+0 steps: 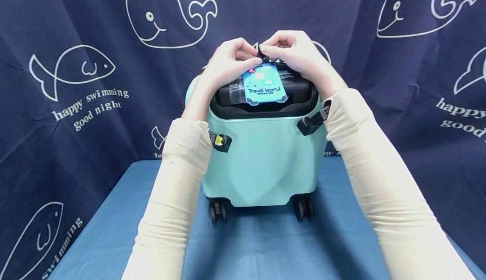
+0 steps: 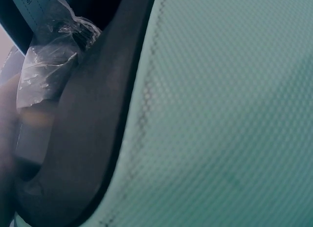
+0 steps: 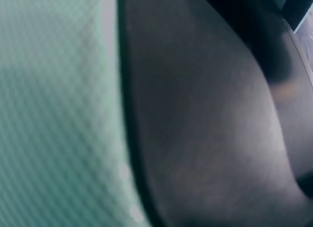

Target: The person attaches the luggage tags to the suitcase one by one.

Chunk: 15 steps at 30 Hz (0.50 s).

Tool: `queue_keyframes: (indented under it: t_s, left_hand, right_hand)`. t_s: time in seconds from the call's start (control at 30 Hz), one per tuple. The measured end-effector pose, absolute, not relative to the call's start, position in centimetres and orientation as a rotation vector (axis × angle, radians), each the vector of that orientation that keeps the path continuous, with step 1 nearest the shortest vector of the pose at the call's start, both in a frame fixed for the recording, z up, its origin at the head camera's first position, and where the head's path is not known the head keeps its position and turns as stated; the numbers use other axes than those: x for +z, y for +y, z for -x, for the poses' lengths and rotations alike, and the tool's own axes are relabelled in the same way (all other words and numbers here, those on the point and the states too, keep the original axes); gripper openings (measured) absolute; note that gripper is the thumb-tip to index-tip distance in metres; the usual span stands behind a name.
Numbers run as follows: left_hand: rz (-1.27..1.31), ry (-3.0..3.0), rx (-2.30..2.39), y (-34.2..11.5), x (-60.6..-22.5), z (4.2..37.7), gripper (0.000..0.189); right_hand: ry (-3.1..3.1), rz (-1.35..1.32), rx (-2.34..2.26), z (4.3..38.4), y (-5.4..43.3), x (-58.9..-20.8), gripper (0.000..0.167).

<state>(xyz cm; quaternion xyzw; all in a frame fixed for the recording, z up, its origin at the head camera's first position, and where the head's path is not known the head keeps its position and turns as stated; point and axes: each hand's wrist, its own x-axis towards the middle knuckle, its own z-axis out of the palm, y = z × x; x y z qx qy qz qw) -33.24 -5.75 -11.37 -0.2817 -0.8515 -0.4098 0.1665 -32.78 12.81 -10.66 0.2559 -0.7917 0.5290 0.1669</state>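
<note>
A mint-green suitcase stands upright on its wheels, its black recessed top panel facing me. Over that panel hangs a blue luggage tag printed "Travel World". My left hand and right hand meet above the tag, pinching its black strap between thumbs and fingers. Fingers partly hide the strap's ends, so whether it is fastened I cannot tell. Clear plastic wrap shows beside the tag in the left wrist view. The right wrist view holds mostly the suitcase's textured green shell and black trim.
Blue cloth covers the table under the suitcase wheels. Behind hangs a navy curtain with white whale and fish drawings. Black camera mounts on both wrists sit close to the suitcase front.
</note>
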Motion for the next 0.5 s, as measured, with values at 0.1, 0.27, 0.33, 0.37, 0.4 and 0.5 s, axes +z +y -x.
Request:
queue_keyframes:
  t_s: [0.1, 0.27, 0.33, 0.37, 0.4, 0.5]
  left_hand:
    - [0.796, -2.426, -1.151, -5.77, -11.37, 33.27, 0.022]
    - [0.795, -2.423, -1.156, -5.79, -11.39, 33.21, 0.021]
    - [0.798, -2.418, -1.171, -5.77, -11.40, 33.18, 0.021]
    - [0.799, -2.414, -1.177, -5.76, -11.39, 33.17, 0.020]
    - [0.797, -2.411, -1.182, -5.74, -11.38, 33.14, 0.020]
    - [0.803, -2.400, -1.176, -5.67, -11.33, 33.09, 0.018]
  right_hand:
    - [-2.229, -0.738, 1.508, 32.98, 12.72, -10.71, 0.005]
    - [-2.201, -0.752, 1.509, 33.11, 12.57, -10.79, 0.006]
    - [-2.208, -0.753, 1.516, 33.01, 12.60, -10.79, 0.007]
    - [-2.209, -0.757, 1.522, 32.93, 12.63, -10.78, 0.008]
    - [-2.213, -0.761, 1.525, 32.85, 12.67, -10.77, 0.009]
    - [-2.213, -0.782, 1.533, 32.65, 12.76, -10.71, 0.011]
